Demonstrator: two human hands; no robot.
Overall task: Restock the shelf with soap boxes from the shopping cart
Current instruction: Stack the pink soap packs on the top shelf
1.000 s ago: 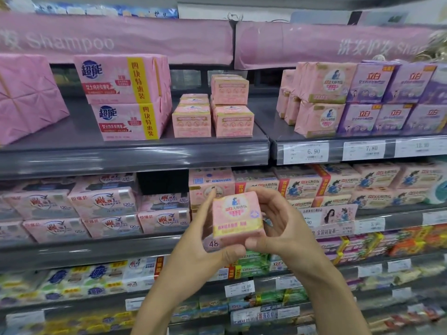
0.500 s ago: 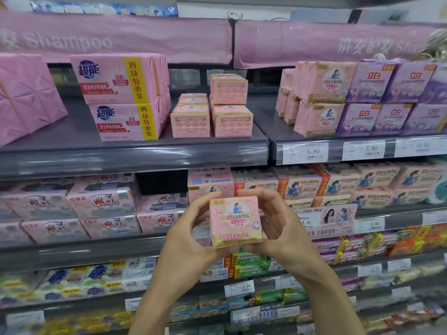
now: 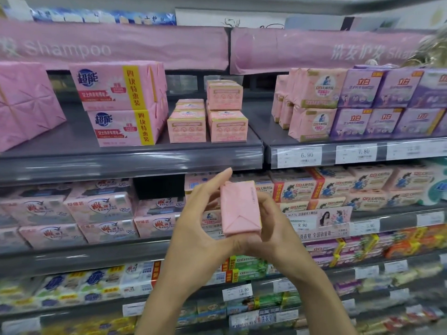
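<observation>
A pink paper-wrapped soap box (image 3: pixel 239 209) is held up in front of the second shelf, its folded end flap turned toward me. My left hand (image 3: pixel 200 228) grips its left side, thumb underneath and fingers raised beside it. My right hand (image 3: pixel 275 228) cups its right side and bottom. On the top shelf (image 3: pixel 135 163) stand small pink soap boxes (image 3: pixel 208 117) in short stacks, with a bare gap in front of them. The shopping cart is out of view.
Large pink multipacks (image 3: pixel 123 102) stand left of the small boxes. Pink and purple soap packs (image 3: pixel 358 105) fill the top shelf's right section above price tags (image 3: pixel 300 157). Lower shelves are packed with soap packs (image 3: pixel 96 211). A pink banner (image 3: pixel 116 47) hangs overhead.
Both hands have turned the soap box: its printed front faced me before, now the plain folded end does. The hands stayed at about the same height.
</observation>
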